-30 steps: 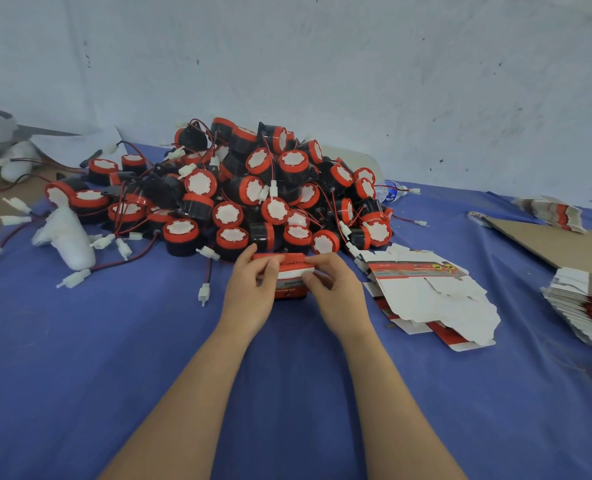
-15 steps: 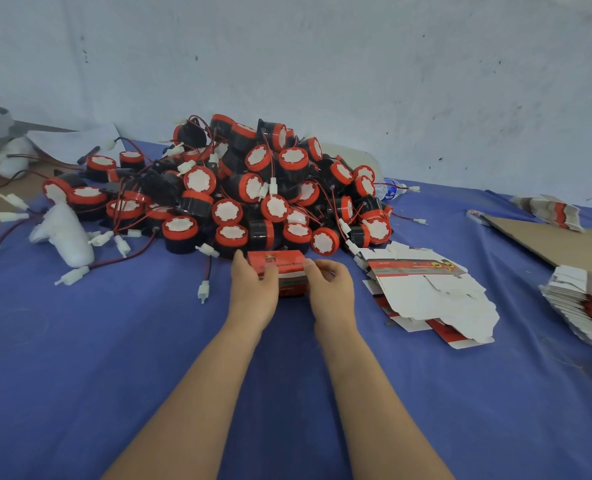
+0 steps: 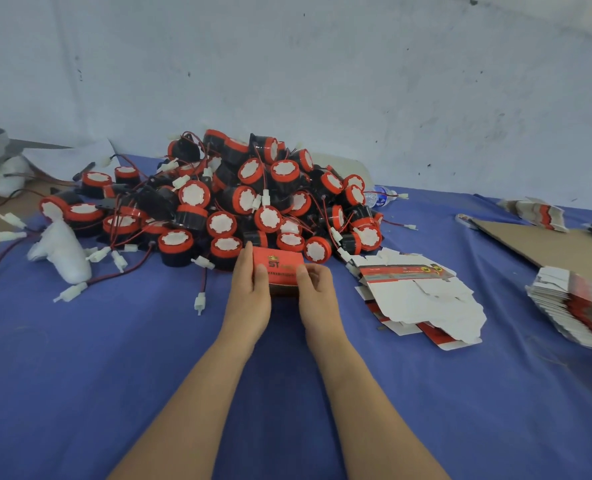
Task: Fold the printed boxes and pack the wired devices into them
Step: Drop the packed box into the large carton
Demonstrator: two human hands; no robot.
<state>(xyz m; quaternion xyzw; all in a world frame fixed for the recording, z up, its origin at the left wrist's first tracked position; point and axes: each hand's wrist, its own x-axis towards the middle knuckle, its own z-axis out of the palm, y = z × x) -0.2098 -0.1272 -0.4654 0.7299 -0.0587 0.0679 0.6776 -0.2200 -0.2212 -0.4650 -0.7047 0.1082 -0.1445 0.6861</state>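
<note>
Flap closed since a second ago: printed box point(image 3: 278, 268) is gripped at both ends by curled fingers point(image 3: 245, 259) of left hand point(image 3: 249, 299) and right hand point(image 3: 317, 296), contents hidden, just before wired devices point(image 3: 246, 202) piled on tabletop point(image 3: 114, 358). Flat boxes point(image 3: 422, 299) are lying right.

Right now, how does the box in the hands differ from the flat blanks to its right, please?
The box is folded up, red face showing; the flat blanks lie unfolded, mostly white sides up. The left hand and right hand grip the box; the flat blanks lie untouched. Both carry red print.
</note>
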